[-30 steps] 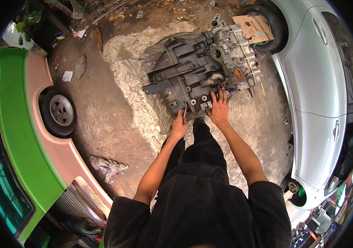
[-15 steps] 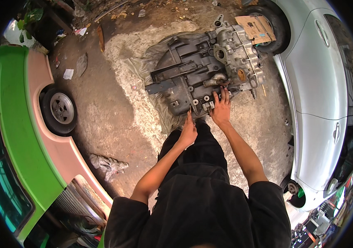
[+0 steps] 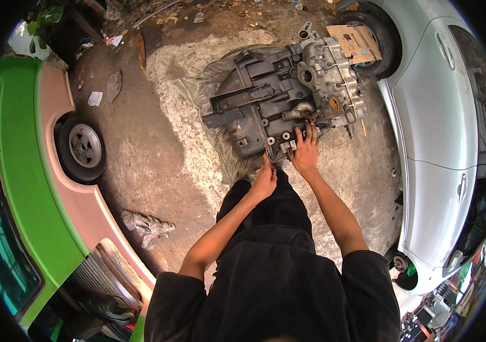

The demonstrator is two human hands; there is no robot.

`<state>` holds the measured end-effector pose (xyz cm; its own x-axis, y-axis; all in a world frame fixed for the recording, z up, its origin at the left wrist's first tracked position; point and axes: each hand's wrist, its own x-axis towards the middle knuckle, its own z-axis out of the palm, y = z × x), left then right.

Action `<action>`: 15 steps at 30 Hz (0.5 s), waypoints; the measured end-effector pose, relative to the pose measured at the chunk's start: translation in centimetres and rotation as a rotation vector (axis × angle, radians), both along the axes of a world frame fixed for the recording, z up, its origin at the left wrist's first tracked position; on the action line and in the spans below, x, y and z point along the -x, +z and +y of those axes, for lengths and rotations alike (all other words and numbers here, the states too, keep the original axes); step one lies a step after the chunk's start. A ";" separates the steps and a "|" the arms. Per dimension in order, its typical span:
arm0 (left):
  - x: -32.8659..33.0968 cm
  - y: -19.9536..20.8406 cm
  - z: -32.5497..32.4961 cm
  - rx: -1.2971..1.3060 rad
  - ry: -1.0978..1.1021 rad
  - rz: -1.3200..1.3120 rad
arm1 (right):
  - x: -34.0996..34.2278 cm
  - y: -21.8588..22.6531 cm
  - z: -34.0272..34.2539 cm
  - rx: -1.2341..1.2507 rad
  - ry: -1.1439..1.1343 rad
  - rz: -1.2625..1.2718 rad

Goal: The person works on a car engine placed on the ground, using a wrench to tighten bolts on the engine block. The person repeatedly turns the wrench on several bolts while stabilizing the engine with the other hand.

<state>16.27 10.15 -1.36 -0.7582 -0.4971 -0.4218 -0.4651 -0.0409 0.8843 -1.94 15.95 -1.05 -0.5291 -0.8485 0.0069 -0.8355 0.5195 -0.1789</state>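
Right hand (image 3: 305, 154) on dark engine (image 3: 282, 96); left hand (image 3: 264, 180) at near edge.

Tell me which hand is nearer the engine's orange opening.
The right hand, its fingers on the engine, in the picture below and left of the orange opening. The left hand is farther off, by the engine's near edge.

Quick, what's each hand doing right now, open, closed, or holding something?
Left hand: partly curled at the near edge of the engine; can't tell if it holds anything.
Right hand: open, resting on the engine.
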 end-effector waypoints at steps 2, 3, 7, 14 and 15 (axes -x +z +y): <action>-0.1 0.4 -0.5 0.035 0.016 -0.026 | 0.0 0.1 0.0 -0.027 -0.004 -0.001; -0.4 0.7 -1.2 0.082 0.019 -0.027 | 0.0 0.1 0.0 -0.041 -0.004 0.003; -0.5 2.0 -3.9 0.128 0.282 0.078 | 0.0 0.0 0.1 -0.028 0.000 0.026; 3.8 -0.3 -10.0 0.124 0.531 0.108 | -0.1 0.1 0.1 0.006 -0.008 -0.027; 4.5 -1.3 -10.7 0.084 0.539 0.057 | -0.1 0.2 0.0 0.002 -0.008 -0.028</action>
<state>11.81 -0.55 -2.61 -0.4071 -0.8519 -0.3295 -0.3492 -0.1882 0.9179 -1.88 16.00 -0.88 -0.5362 -0.8440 -0.0069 -0.8257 0.5262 -0.2031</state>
